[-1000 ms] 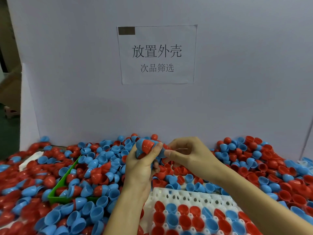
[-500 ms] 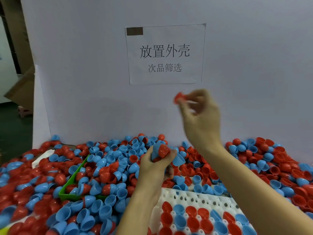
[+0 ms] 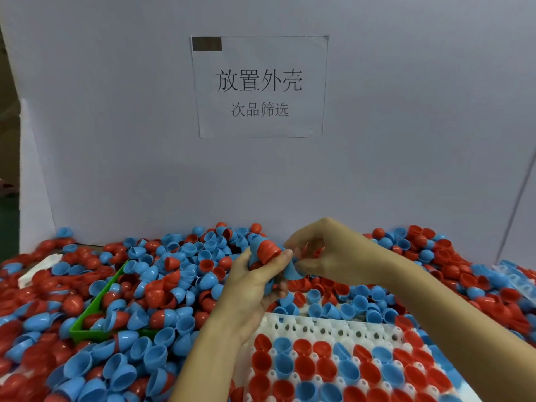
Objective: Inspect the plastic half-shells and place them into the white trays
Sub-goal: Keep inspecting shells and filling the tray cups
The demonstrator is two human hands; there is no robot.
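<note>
Red and blue loose half-shells (image 3: 162,274) heap all round both hands, whose left hand (image 3: 255,288) clasps a nested red-and-blue stack (image 3: 265,250) while the right hand (image 3: 327,253) pinches a blue shell (image 3: 291,271) just below its fingertips, above the white tray (image 3: 319,326) part-filled with upturned shells, a green bin (image 3: 87,317) leftward.

A white partition board (image 3: 406,126) carries a printed paper sign (image 3: 259,87).
</note>
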